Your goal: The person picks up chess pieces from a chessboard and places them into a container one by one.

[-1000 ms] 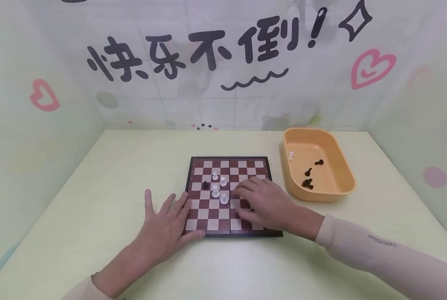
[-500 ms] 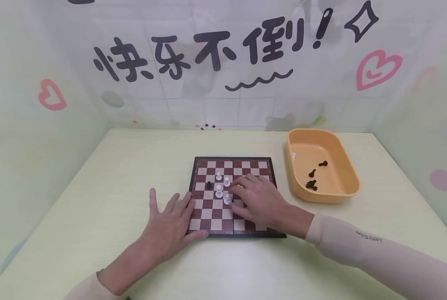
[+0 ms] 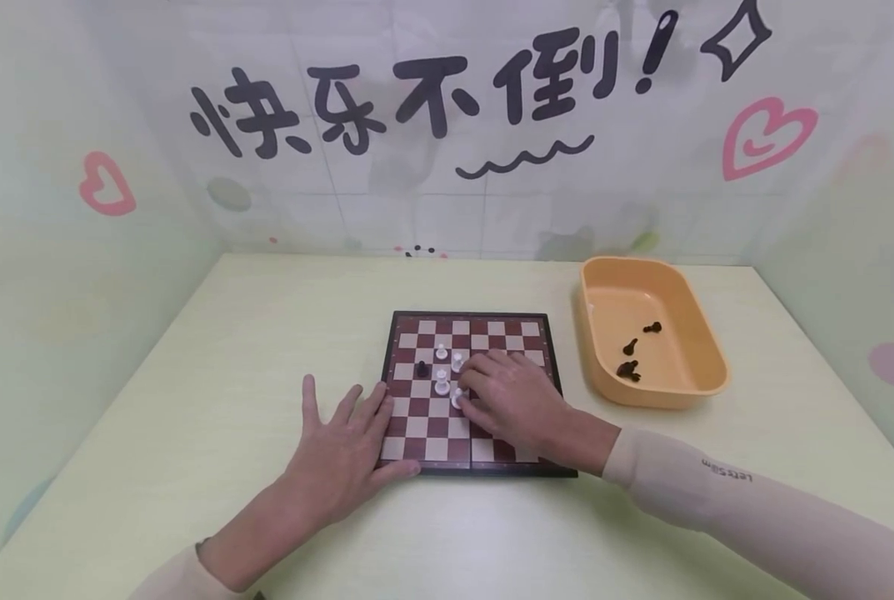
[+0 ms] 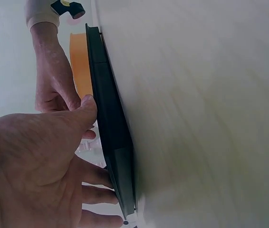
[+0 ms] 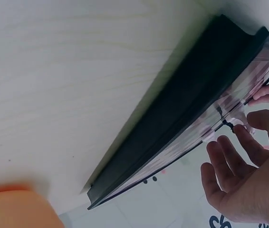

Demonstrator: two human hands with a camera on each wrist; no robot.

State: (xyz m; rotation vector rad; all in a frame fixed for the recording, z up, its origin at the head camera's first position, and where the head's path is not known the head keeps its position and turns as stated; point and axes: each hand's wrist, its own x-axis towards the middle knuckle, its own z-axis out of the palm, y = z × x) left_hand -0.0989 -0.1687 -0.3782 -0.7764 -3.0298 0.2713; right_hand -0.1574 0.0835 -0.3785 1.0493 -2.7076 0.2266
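Observation:
A brown-and-cream chessboard (image 3: 435, 429) with a black rim lies flat on the table. My left hand (image 3: 337, 467) rests spread at its front left corner, fingertips on the left edge and thumb on the front edge. Over the middle of the board, my right hand (image 3: 517, 404) pinches a white chess piece (image 3: 457, 399) between thumb and index finger, partly hiding it. Beside it stand a white rook-like piece (image 3: 442, 383), a second white piece (image 3: 457, 362), a white pawn (image 3: 442, 352) and a black pawn (image 3: 422, 368).
An orange tub (image 3: 709, 367) stands right of the board, with black chess pieces (image 3: 629, 370) lying in it. Behind the table (image 3: 297, 308) rises a printed white backdrop (image 3: 409, 200), with side panels at left and right.
My right hand has moved slightly left across the board and its fingers have closed on the white piece nearest me. The left hand stays on the board's corner. The view has shifted slightly.

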